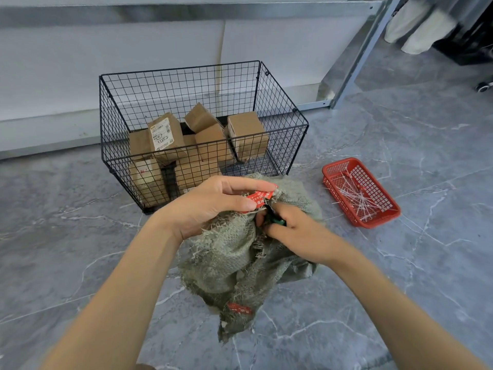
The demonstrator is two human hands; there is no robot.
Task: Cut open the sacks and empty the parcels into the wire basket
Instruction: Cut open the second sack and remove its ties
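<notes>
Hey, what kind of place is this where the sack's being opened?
Probably a parcel sorting or pickup depot: the wire basket holds labelled cardboard parcels, a woven sack lies on the floor, and a red plastic basket holds loose white cable ties.

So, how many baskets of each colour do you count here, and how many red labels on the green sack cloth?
Black wire basket: 1
Red plastic basket: 1
Red labels: 2
Total: 4
</notes>
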